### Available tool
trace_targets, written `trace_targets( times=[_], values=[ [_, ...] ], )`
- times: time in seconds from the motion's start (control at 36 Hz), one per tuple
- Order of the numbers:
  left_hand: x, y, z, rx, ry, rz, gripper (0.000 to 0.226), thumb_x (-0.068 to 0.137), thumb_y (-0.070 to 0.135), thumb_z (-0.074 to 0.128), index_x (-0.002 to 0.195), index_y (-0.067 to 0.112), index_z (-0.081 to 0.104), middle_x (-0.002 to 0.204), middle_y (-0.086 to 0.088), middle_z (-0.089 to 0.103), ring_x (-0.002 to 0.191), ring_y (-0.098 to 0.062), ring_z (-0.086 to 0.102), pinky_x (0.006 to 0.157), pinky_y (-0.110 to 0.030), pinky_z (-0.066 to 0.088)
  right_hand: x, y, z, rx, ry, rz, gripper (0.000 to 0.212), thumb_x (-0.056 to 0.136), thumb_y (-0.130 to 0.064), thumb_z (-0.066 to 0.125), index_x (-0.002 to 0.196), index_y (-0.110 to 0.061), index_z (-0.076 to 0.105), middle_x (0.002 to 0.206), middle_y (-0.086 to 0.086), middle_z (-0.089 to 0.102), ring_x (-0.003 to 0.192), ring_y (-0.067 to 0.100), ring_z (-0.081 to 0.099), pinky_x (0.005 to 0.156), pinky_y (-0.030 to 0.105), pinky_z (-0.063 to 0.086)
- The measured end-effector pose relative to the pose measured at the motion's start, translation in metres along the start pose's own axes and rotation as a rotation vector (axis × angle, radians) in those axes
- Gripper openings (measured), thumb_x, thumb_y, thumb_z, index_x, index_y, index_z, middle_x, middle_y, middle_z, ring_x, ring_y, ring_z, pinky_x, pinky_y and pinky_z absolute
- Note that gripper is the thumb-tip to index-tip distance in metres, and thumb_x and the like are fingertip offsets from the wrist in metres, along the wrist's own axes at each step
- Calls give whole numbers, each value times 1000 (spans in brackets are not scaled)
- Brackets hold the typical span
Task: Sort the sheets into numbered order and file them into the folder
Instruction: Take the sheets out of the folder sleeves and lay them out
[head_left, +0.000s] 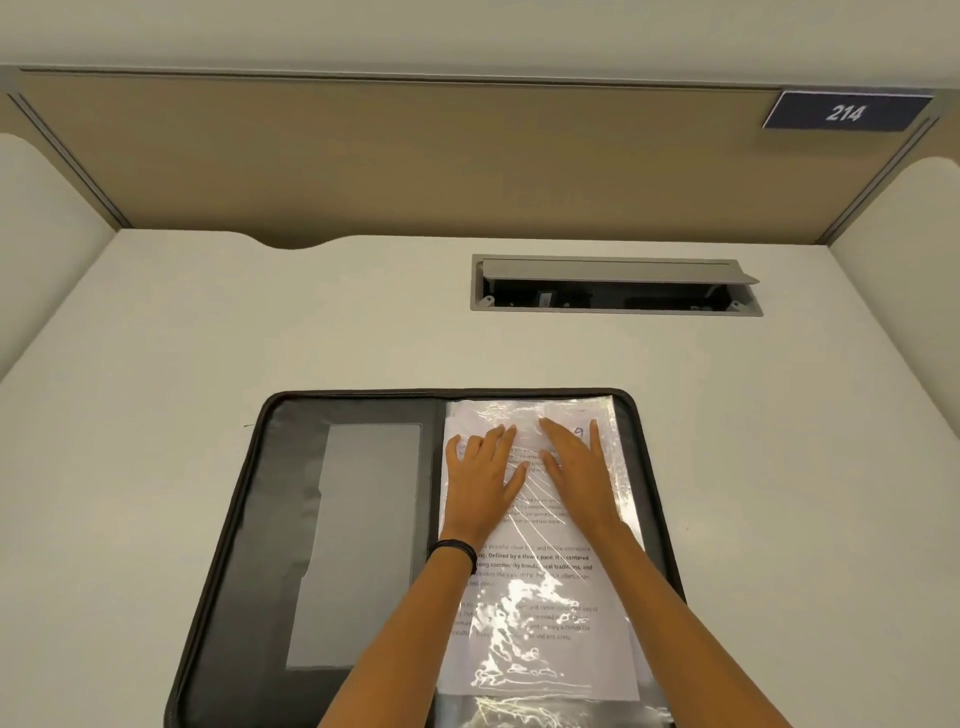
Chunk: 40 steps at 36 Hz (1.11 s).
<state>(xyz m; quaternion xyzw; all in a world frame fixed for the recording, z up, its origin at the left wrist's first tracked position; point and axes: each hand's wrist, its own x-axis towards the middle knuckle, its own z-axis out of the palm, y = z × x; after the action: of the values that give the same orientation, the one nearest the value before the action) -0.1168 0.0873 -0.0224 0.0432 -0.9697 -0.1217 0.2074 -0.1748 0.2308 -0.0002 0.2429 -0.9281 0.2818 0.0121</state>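
The black folder (249, 519) lies open at 6 o'clock on the white surface (260, 322), and the printed sheet (540, 665) sits in its right half under a shiny clear sleeve (621, 467). Left hand (483, 473) and right hand (576, 473) press flat on the sheet's upper part, side by side, each grip spread apart with fingers straight. Bold lines read "Defined by a slower pace" and "community bonds, local traditions". A blue handwritten mark at the sheet's 1 o'clock corner is too blurred to read. Up at 1 o'clock, a blue sign (844, 111) says "214".
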Motion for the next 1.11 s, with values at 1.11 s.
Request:
trace_targets(
  times=[1.11],
  values=[
    [13, -9, -3, -55, -100, 150, 43, 94, 50, 42, 117, 17, 58, 113, 1, 59, 113, -18, 53, 114, -54, 15, 91, -22, -46, 4, -422, 40, 27, 96, -6, 43, 111, -4, 66, 115, 10, 65, 104, 23, 59, 91, 33, 47]
  ],
)
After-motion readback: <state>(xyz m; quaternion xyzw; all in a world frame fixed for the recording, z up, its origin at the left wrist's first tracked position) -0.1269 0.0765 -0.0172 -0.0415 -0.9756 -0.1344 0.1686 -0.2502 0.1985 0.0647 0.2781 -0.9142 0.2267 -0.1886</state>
